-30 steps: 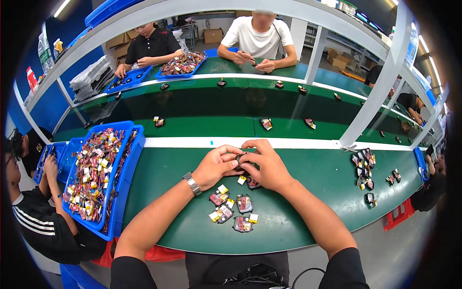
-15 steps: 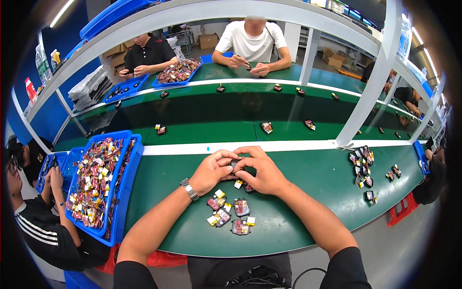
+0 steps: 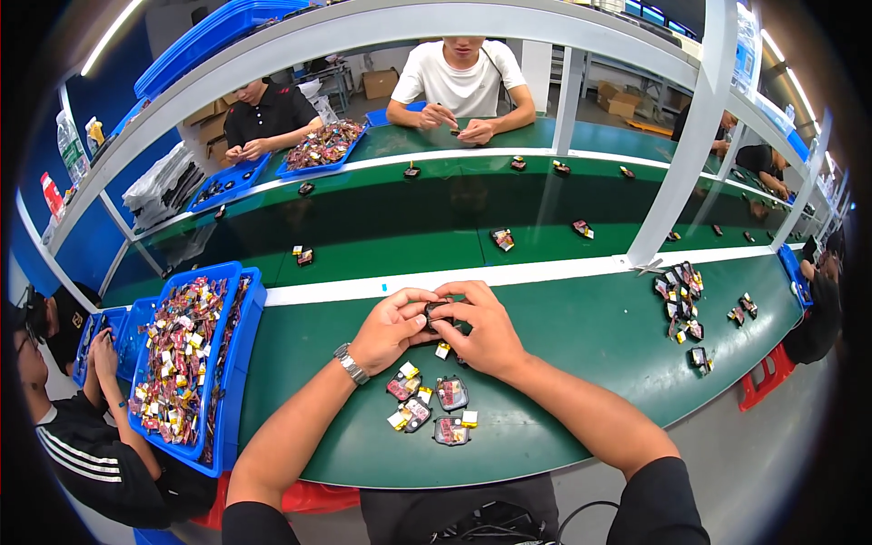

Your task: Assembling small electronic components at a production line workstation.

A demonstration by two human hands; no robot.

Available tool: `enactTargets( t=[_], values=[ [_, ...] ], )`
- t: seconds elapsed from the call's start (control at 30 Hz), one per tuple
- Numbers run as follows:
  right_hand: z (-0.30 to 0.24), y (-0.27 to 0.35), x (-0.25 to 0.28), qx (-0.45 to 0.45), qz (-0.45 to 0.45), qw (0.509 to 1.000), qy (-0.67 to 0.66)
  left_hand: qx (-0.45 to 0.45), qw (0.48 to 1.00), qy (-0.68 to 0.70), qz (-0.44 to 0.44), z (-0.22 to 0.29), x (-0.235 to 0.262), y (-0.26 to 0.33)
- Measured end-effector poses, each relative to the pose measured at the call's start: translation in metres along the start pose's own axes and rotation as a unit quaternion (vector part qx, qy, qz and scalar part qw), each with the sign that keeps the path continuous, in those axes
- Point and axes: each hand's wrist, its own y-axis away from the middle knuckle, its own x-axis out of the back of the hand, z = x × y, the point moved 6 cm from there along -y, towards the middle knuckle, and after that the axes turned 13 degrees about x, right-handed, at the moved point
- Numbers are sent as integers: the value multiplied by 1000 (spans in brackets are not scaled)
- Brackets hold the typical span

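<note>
Close together over the green table, both my hands hold a small black plastic housing (image 3: 439,313); fingers cover most of it. My left hand (image 3: 389,334), with a metal watch on its wrist, grips its left side. My right hand (image 3: 483,332) has its thumb and fingertips on the right side. Just below the hands lies a yellow-and-white battery piece (image 3: 442,351), its surroundings partly hidden. Nearer me are several open housings with red circuit boards and small batteries, among them a grey-framed housing (image 3: 451,393) and a housing at the front (image 3: 451,431).
A blue tray (image 3: 238,363) heaped with battery-and-board parts stands at left, beside a co-worker (image 3: 86,436). More assembled units (image 3: 678,300) lie in a cluster at right. Beyond a white rail (image 3: 545,271) runs a green belt with spaced units. A slanted metal post (image 3: 677,163) rises at right.
The view has shifted slightly. Both hands stay on the black housing, with small shifts of the fingers. The housings on the table lie as before.
</note>
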Motion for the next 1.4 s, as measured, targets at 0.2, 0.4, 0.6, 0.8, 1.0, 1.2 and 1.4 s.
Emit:
enactTargets(
  t=[0.2, 0.4, 0.6, 0.8, 1.0, 1.2, 1.4],
  values=[
    [2, 1, 1, 7, 2, 1000, -11, 0, 1000, -3, -3, 0, 0, 0],
    [5, 2, 1, -14, 4, 999, -37, 5, 1000, 15, 3, -1, 1, 0],
    [-4, -2, 2, 3, 10, 999, -31, -22, 1000, 8, 9, 1, -4, 2],
    [-17, -3, 4, 37, 57, 997, 31, -52, 998, 31, -10, 3, -3, 2],
    [-13, -2, 4, 38, 52, 998, 18, -43, 998, 34, -6, 1, 1, 2],
    [-7, -2, 3, 2, 23, 1000, -12, -44, 998, 36, -3, 2, 0, 3],
    [-16, -6, 3, 41, 18, 999, -2, -74, 997, 15, 17, 3, 2, 4]
  ],
)
